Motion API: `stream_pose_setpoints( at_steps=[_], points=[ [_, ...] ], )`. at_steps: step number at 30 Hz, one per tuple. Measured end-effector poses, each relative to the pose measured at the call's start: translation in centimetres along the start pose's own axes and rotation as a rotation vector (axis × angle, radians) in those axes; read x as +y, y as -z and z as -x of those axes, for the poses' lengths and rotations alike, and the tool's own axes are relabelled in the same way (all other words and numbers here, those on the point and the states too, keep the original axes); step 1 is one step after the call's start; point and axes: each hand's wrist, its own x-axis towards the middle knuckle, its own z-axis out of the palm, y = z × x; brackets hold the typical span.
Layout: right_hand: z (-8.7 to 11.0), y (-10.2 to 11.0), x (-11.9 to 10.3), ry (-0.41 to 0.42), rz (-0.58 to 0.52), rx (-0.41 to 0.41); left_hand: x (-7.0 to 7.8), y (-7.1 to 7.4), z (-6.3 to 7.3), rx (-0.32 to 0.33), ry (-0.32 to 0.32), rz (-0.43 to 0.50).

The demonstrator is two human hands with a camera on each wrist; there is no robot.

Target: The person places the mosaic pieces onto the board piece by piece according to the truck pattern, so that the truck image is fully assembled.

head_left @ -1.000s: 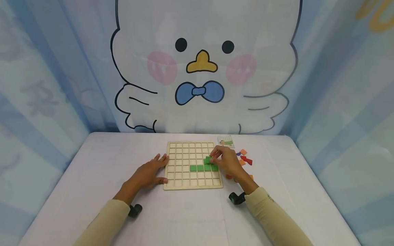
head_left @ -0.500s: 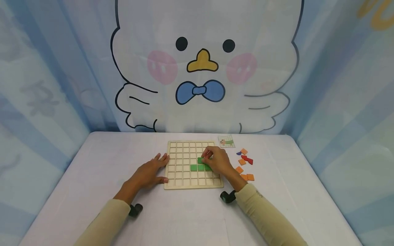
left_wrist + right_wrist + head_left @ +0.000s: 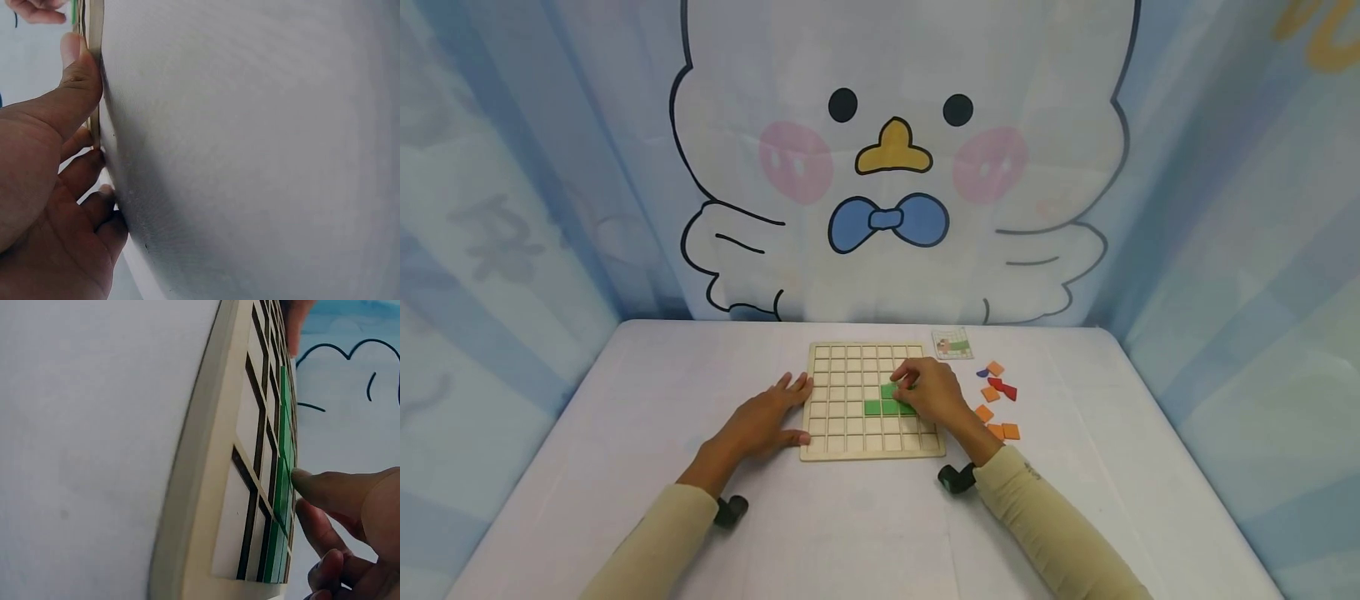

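A pale wooden grid board [image 3: 838, 421] lies flat on the table. My left hand [image 3: 765, 421] rests at its left edge, fingers spread; in the left wrist view the thumb [image 3: 78, 75] lies along the board's rim. Over the right half of the board, my right hand [image 3: 934, 392] pinches a green square tile [image 3: 887, 391] between thumb and index finger, low against a cell. Below it, a row of green tiles [image 3: 880, 407] fills neighbouring cells, partly covered by the hand. In the right wrist view, the right thumb [image 3: 306, 481] meets the green tiles [image 3: 284, 444]; the index fingertip is hidden.
Loose orange tiles [image 3: 990, 394], red pieces [image 3: 1002, 388] and a small blue piece [image 3: 982, 373] lie right of the board. A small picture card [image 3: 952, 343] sits at the back. Dark wrist cameras [image 3: 957, 478] hang under both sleeves. A patterned curtain [image 3: 887, 275] stands behind.
My right hand has moved left with the green tile, one cell along the row above the green line, and has since stayed there. The left hand has not moved.
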Motion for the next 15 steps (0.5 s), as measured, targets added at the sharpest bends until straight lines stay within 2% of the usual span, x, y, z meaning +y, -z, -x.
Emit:
stream_pose_setpoints(
  at_steps=[8, 12, 15],
  points=[
    [1.3, 2.0, 1.2, -0.046, -0.056, 0.037, -0.1, -0.2, -0.2, -0.001, 0.013, -0.005],
    [2.1, 3.4, 2.4, -0.067, -0.042, 0.041, -0.2, -0.2, -0.2, -0.005, 0.02, -0.013],
    [2.7, 4.2, 3.6, -0.053, -0.028, 0.045, -0.2, -0.2, -0.2, -0.007, 0.025, -0.012]
  ],
)
